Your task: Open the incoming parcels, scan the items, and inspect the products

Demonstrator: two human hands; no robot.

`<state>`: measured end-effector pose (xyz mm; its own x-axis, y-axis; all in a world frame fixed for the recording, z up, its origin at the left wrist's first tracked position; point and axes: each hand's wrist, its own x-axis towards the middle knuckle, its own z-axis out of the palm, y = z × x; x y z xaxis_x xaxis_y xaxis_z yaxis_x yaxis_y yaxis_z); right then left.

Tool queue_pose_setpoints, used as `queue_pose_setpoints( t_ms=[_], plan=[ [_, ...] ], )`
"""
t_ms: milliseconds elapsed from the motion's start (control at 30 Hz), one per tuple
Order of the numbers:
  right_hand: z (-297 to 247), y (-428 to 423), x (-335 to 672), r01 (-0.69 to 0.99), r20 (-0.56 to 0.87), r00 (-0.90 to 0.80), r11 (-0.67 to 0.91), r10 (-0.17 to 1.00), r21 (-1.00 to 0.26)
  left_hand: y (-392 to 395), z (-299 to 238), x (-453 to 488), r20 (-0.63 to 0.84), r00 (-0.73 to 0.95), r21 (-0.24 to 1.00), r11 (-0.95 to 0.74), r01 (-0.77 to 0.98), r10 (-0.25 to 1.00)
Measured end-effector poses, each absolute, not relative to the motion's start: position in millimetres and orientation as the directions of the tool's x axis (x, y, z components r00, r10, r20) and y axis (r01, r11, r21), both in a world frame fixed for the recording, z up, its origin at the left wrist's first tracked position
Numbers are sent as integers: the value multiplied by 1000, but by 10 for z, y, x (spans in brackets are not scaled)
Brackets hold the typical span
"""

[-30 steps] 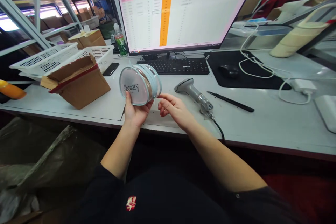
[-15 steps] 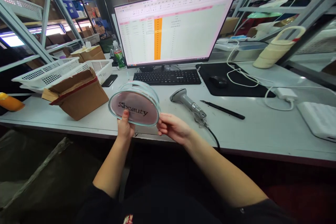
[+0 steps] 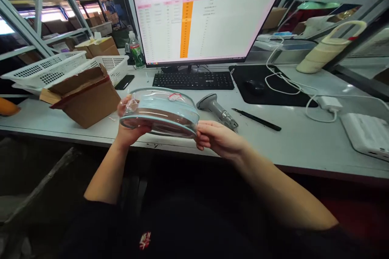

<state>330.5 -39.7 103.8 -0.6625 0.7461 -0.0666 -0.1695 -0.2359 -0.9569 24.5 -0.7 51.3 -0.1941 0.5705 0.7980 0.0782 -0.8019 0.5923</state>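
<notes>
A clear oval cosmetic bag (image 3: 164,107) with light blue edging is held up over the desk's front edge, tilted so that its blue zip band faces me. My left hand (image 3: 129,123) grips its left end, thumb along the lower side and fingers round the far end. At the right end, my right hand (image 3: 214,135) pinches the bag's edge, with the fingers curled. Just beyond my right hand lies a grey barcode scanner (image 3: 214,107) on the desk. Left of my left hand stands an open brown cardboard box (image 3: 88,101).
Behind the bag are a black keyboard (image 3: 193,80) and a large monitor (image 3: 209,20) showing a spreadsheet. A black craft knife (image 3: 257,119) lies right of the scanner. White baskets (image 3: 45,71) stand at the left; a mouse (image 3: 254,86), cables and a white power bank (image 3: 366,135) are to the right.
The bag has been tipped from showing its printed oval face to showing its zip band. My left hand has moved left round its end; my right hand has shifted slightly right, still holding the edge.
</notes>
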Motion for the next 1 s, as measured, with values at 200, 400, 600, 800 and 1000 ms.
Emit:
queue_pose_setpoints(
  t_ms=[200, 400, 600, 800, 1000],
  plan=[
    [1095, -367, 3347, 68, -42, -740, 13, 671, -998, -38, 265, 263, 567, -200, 803, -590, -80, 799],
    [1043, -373, 3227, 688, 182, -695, 717, 695, -112, -99, 214, 543, 106, -109, 923, -139, -360, 988],
    [1145, -352, 3291, 617, 446, -731, 780, 517, 107, -239, 235, 469, 166, -1, 939, -158, -305, 986],
    [1337, -247, 3331, 530, 299, -808, 848, 508, -8, -481, 594, 287, 260, 495, 919, -370, 136, 829],
    [1509, -444, 3295, 348, 193, -923, 936, 332, 58, -611, 981, 174, 203, 691, 817, -509, 271, 693]
  ],
)
